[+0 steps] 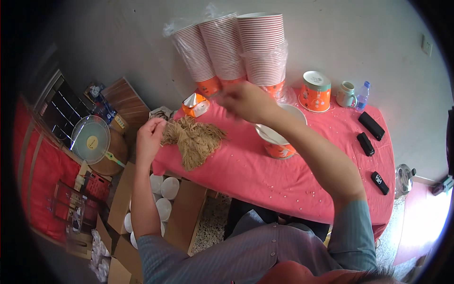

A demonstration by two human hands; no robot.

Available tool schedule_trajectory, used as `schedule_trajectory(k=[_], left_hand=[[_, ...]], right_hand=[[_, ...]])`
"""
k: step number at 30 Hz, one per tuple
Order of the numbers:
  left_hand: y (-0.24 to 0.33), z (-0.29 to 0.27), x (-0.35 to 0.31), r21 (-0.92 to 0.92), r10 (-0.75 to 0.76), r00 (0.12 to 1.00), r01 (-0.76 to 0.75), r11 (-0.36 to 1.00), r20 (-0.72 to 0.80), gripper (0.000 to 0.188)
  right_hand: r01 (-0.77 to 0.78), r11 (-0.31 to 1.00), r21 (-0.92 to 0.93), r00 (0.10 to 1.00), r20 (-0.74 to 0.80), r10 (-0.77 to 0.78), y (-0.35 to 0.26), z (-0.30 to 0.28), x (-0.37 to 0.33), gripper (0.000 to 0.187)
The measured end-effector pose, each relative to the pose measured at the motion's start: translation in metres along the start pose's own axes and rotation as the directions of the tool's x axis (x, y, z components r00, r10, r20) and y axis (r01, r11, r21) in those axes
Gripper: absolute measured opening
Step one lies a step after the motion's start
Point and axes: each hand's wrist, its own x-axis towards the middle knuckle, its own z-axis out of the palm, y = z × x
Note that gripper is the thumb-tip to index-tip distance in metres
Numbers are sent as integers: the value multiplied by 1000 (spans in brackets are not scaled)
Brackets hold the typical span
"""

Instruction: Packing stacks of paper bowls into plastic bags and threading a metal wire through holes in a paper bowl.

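My left hand [150,135] is closed in a pinch at the left edge of a loose heap of tan, string-like strands [196,144]. What lies between its fingertips is too small to make out. Over the table, my right hand [243,102] is raised and smeared by motion, so its fingers do not show clearly. Below and right of it stands an open paper tub [280,150], orange and white, with a pale stick-like thing slanting inside it. Behind the heap sits a crumpled orange-and-white packet [195,105].
Tall stacks of paper tubs [261,35] in clear plastic stand against the wall. An upturned tub [315,94], a mug [346,94], a bottle [362,96] and several black objects [371,125] lie right. A cardboard box [182,208] of white tubs is on the floor.
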Motion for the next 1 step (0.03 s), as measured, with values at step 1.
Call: schedule_trajectory(k=[1], left_hand=[[18, -3, -9, -7, -17, 999, 17, 1000, 45, 15]], right_hand=[[-67, 996, 56, 997, 48, 65, -8, 14, 25, 26]])
